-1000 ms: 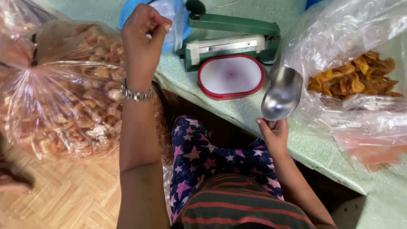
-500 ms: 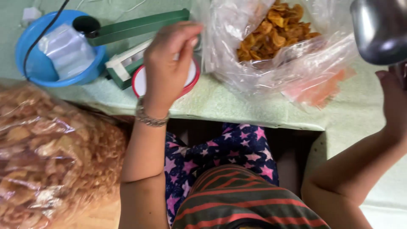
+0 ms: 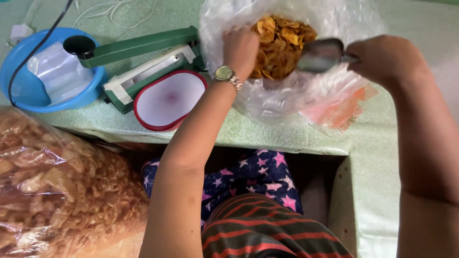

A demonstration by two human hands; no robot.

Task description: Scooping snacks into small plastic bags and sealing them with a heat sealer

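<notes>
A big clear plastic bag (image 3: 287,91) of orange-brown chips (image 3: 282,38) lies open on the green table (image 3: 267,134). My left hand (image 3: 240,48), a watch on its wrist, grips the near rim of the bag's mouth, right beside the chips. My right hand (image 3: 385,59) holds a metal scoop (image 3: 321,55) by its handle. The scoop's bowl points left into the bag mouth, level with the chips.
A green heat sealer (image 3: 138,57) sits at the back left, beside a blue bowl (image 3: 33,91) holding clear bags. A red-rimmed white dish (image 3: 167,100) lies in front of the sealer. A large bag of pale fried snacks (image 3: 62,191) fills the lower left.
My right hand has brought the scoop from the upper right down into the bag mouth. My left hand moved from above the dish to the bag's rim and gripped it.
</notes>
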